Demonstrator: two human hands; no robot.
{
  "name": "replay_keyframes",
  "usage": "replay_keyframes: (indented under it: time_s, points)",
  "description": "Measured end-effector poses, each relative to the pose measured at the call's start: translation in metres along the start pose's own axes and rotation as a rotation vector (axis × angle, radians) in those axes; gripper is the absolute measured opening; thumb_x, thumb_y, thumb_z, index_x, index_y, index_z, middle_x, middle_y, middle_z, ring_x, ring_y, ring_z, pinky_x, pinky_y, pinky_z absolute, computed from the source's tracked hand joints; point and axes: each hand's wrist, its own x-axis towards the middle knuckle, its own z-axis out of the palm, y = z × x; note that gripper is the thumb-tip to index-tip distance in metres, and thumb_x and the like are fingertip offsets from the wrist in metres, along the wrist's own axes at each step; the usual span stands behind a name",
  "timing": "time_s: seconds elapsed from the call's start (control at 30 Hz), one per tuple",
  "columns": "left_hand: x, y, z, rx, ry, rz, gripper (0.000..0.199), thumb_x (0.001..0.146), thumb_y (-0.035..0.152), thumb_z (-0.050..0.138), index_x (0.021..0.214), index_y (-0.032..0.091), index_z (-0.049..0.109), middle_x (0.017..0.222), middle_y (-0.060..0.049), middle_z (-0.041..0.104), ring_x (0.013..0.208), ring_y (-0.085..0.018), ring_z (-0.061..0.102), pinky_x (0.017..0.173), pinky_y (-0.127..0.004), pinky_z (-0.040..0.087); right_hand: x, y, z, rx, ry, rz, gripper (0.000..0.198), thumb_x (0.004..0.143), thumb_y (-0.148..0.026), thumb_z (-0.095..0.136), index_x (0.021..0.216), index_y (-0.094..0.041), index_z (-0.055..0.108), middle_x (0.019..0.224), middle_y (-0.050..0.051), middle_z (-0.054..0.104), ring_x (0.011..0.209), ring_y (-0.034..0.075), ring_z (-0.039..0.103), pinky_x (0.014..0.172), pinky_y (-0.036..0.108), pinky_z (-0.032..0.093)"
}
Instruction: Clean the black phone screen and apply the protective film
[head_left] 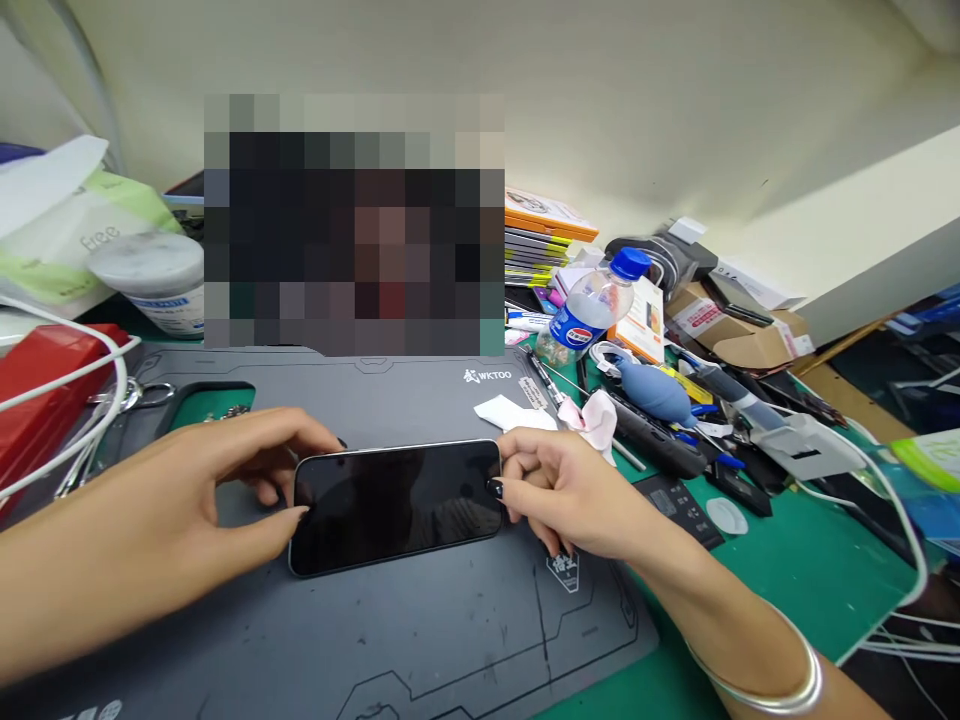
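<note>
A smartphone (397, 510) with a dark, glossy screen lies sideways between both hands, over the grey work mat (360, 630). My left hand (232, 480) grips its left end, thumb at the near edge of the corner and fingers along the far edge. At the other end, my right hand (555, 485) pinches the phone, its thumb on the screen's edge and other fingers curled behind. The right wrist wears a silver bangle (795, 690). A crumpled white tissue (514, 412) lies just beyond the right hand.
Upright on the right stands a plastic bottle (577, 325) with a blue cap. Near it lie a blue air blower (656, 390), tools and a white adapter (806, 447). A red box (52, 390), white cables and a lidded tub (161, 285) occupy the left. A pixelated patch covers the back.
</note>
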Motion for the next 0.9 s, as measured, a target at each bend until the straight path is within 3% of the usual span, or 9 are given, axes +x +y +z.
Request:
replay_keyframes:
  time_s: [0.13,0.27,0.43,0.6,0.77,0.9]
  points:
    - [0.004,-0.001,-0.007,0.028,-0.073,0.11,0.02,0.083,0.04,0.064,0.098,0.031,0.074,0.083,0.005,0.076,0.073,-0.017,0.069,0.066,-0.023,0.056,0.001,-0.002,0.007,-0.006,0.063,-0.048,0.015,0.075,-0.028,0.07,0.08,-0.022,0.057,0.053,-0.012,0.048,0.039,0.005,0.042,0.038,0.017,0.031]
    - [0.0,0.001,-0.008,0.123,-0.081,0.143,0.018,0.084,0.035,0.062,0.099,0.03,0.07,0.089,0.002,0.077,0.075,-0.018,0.07,0.065,-0.024,0.057,-0.002,-0.005,0.013,-0.127,0.146,-0.143,0.023,0.077,-0.032,0.071,0.073,-0.024,0.05,0.054,-0.01,0.046,0.048,0.008,0.039,0.046,0.021,0.03]
    - [-0.011,0.0,0.003,0.246,0.118,0.185,0.029,0.085,0.042,0.061,0.111,0.03,0.065,0.08,0.003,0.071,0.065,-0.018,0.067,0.057,-0.024,0.053,-0.009,-0.007,0.023,-0.343,0.254,-0.281,0.028,0.081,-0.031,0.063,0.069,-0.027,0.038,0.051,-0.011,0.037,0.049,0.01,0.034,0.048,0.025,0.029]
    - [-0.016,-0.001,0.011,0.344,0.199,0.206,0.036,0.085,0.049,0.061,0.115,0.029,0.06,0.077,0.005,0.066,0.054,-0.016,0.066,0.049,-0.023,0.048,-0.012,-0.008,0.033,-0.498,0.35,-0.393,0.029,0.081,-0.028,0.062,0.07,-0.028,0.035,0.052,-0.011,0.034,0.048,0.01,0.033,0.048,0.026,0.027]
    - [-0.022,0.006,0.015,0.487,0.264,0.24,0.041,0.089,0.051,0.058,0.124,0.029,0.053,0.078,0.006,0.064,0.046,-0.014,0.063,0.044,-0.024,0.044,-0.017,-0.014,0.042,-0.62,0.422,-0.394,0.008,0.081,-0.031,0.066,0.078,-0.024,0.062,0.052,-0.009,0.039,0.046,0.012,0.039,0.048,0.027,0.028]
    - [-0.025,0.012,0.02,0.596,0.324,0.288,0.042,0.091,0.053,0.055,0.123,0.027,0.052,0.074,0.004,0.063,0.054,-0.02,0.066,0.048,-0.028,0.044,-0.021,-0.015,0.049,-0.694,0.456,-0.407,0.011,0.08,-0.034,0.07,0.083,-0.024,0.072,0.058,-0.005,0.053,0.049,0.013,0.044,0.051,0.028,0.033]
